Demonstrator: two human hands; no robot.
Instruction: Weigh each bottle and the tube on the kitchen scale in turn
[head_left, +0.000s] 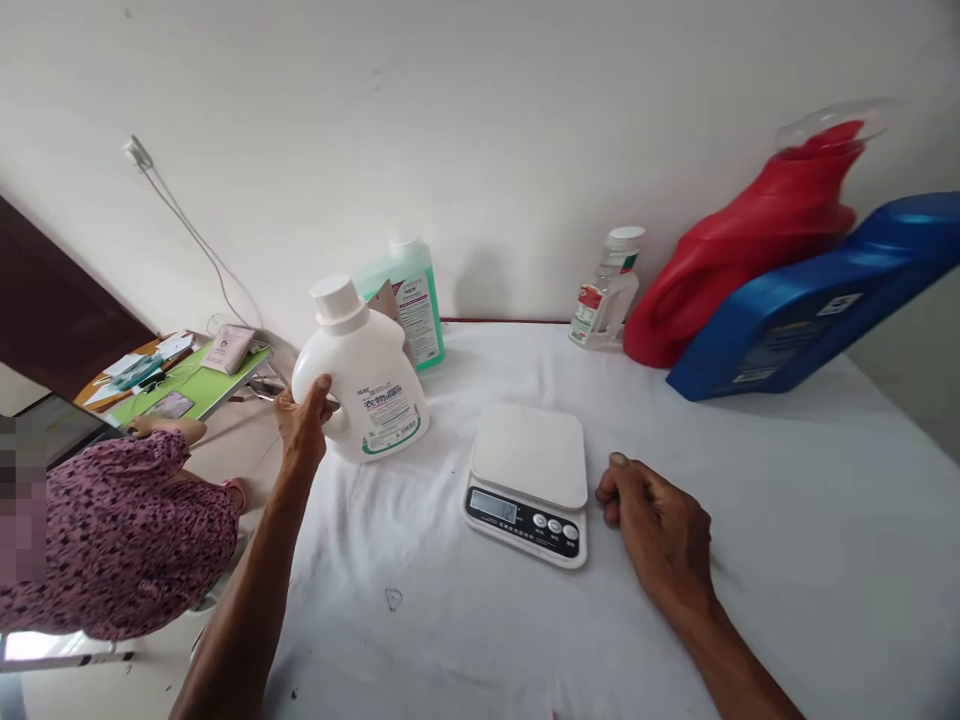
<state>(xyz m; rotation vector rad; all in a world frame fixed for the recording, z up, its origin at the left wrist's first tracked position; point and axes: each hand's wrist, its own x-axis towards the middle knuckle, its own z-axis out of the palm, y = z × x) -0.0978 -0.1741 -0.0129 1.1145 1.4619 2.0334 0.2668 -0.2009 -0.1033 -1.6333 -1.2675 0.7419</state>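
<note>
My left hand [306,412] is closed round the handle of a white detergent jug [375,380] with a white cap. The jug tilts slightly, its printed label facing me; whether its base touches the cloth I cannot tell. A white digital kitchen scale [529,455] lies flat in the middle of the table, its plate bare and its display lit, seeming to read 12. Just right of the scale rests my right hand [656,520], fingers curled in a loose fist, with nothing seen in it. Behind the jug stands a bottle of green liquid [420,310], partly hidden.
Along the wall at the right are a small clear bottle [609,290], a red jug [735,240] and a blue bottle [810,300]. White cloth [450,630] covers the table. At the left, a person in a patterned dress [135,530] sits by a green side table [225,378].
</note>
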